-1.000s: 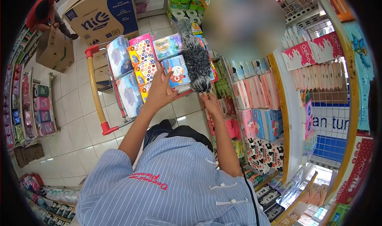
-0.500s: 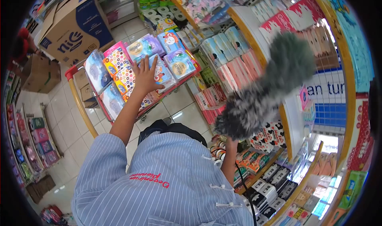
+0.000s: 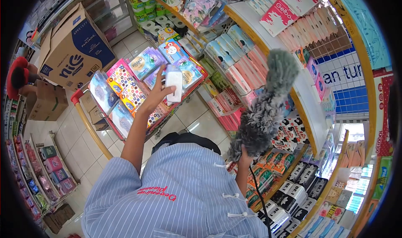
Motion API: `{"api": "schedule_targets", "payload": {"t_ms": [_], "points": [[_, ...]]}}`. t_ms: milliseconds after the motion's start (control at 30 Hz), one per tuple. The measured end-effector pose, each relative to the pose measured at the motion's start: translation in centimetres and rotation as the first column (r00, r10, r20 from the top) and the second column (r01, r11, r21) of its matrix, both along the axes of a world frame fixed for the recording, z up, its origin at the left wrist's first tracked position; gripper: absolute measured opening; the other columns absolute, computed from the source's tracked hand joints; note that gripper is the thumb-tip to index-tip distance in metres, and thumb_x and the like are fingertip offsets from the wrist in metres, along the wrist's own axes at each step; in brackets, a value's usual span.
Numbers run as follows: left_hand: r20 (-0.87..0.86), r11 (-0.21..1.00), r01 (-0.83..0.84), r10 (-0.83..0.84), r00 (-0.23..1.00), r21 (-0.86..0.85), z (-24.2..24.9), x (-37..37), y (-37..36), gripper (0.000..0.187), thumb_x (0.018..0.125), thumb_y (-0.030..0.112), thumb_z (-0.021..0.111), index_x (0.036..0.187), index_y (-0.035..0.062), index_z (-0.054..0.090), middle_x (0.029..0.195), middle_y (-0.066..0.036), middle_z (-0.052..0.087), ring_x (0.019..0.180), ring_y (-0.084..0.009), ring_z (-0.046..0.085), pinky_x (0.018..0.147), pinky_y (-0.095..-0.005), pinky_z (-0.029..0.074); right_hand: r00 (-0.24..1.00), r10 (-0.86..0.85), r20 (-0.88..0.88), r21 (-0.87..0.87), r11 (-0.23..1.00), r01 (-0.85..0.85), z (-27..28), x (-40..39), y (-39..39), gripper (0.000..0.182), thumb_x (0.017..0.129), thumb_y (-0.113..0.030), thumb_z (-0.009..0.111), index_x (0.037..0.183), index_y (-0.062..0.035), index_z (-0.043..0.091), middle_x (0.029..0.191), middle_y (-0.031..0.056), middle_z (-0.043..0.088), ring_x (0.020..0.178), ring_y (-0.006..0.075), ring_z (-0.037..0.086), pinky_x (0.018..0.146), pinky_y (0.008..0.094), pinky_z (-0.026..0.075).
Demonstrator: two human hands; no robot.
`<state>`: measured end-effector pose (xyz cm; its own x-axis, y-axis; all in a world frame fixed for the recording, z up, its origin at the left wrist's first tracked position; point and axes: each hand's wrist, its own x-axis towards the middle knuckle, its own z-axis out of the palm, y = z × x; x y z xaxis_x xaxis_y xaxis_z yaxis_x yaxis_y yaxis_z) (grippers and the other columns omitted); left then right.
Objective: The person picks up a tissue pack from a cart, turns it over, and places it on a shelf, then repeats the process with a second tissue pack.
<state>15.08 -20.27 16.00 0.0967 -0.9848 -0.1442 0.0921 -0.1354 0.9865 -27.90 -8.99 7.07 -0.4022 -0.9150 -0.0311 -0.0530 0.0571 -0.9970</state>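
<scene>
My left hand (image 3: 157,96) is closed on a small tissue pack (image 3: 174,84) with a white side, held tilted up over the cart (image 3: 155,124). Packs of tissues fill the cart, among them a dotted pink pack (image 3: 124,76) and a purple and cream pack (image 3: 146,63). On the right, my right hand (image 3: 246,156) grips the lower end of a fluffy grey duster (image 3: 261,116). The duster stands upright in front of the shelf of tissue packs. Its fluff hides part of my right fingers.
A large cardboard box (image 3: 77,49) stands behind the cart. At the far left a person in red (image 3: 17,76) is beside another carton (image 3: 46,100). Stocked shelves (image 3: 278,66) line the right side. A black cable (image 3: 260,196) hangs below my right hand.
My left hand, earlier spread on the packs in the cart, now holds a small pack lifted up. The duster has swung from a rightward lean to more upright. The person in red shows more.
</scene>
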Motion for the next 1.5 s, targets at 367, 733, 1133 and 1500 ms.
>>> {"api": "schedule_targets", "payload": {"t_ms": [367,733,1133,1500], "points": [[-0.810,0.991,0.018,-0.121,0.574,-0.135,-0.6,-8.9,0.5,0.070,0.082,0.050,0.063,0.136,0.0096,0.043,0.130,-0.008,0.054,0.120,-0.0236,0.052,0.105,-0.0424,0.038,0.622,0.564,-0.543,0.278,0.820,-0.500,2.9,4.4,1.3,0.034,0.084,-0.011,0.063,0.117,-0.0007,0.062,0.118,0.0158,0.065,0.116,0.0302,0.058,0.102,0.0377,0.041],[-0.823,0.966,0.139,-0.257,0.506,-0.216,-0.7,-10.6,0.9,0.076,0.085,0.049,0.058,0.145,0.0086,0.034,0.142,-0.010,0.044,0.132,-0.0239,0.042,0.110,-0.0417,0.033,0.454,0.467,-0.759,0.205,0.833,-0.514,3.0,1.8,5.2,0.040,0.086,-0.025,0.057,0.121,-0.0078,0.063,0.129,0.0133,0.059,0.125,0.0338,0.050,0.112,0.0427,0.030],[-0.867,0.972,0.120,-0.234,0.441,-0.201,1.0,-12.6,0.3,0.090,0.083,0.064,0.054,0.148,0.0083,0.027,0.148,-0.012,0.038,0.136,-0.0303,0.038,0.113,-0.0460,0.030,0.950,0.191,-0.247,0.314,0.943,-0.108,4.0,2.8,6.5,0.037,0.089,-0.020,0.069,0.115,0.0037,0.060,0.115,0.0142,0.065,0.104,0.0246,0.061,0.093,0.0356,0.045],[-0.786,0.979,0.192,-0.062,0.615,0.073,1.4,-12.2,-0.3,0.065,0.094,0.046,0.052,0.142,0.0048,0.035,0.137,-0.013,0.051,0.125,-0.0268,0.052,0.106,-0.0425,0.041,0.772,0.352,-0.530,0.263,0.933,-0.245,2.8,1.7,4.2,0.029,0.085,-0.018,0.070,0.107,0.0014,0.066,0.111,0.0154,0.068,0.106,0.0313,0.062,0.095,0.0392,0.045]]}}
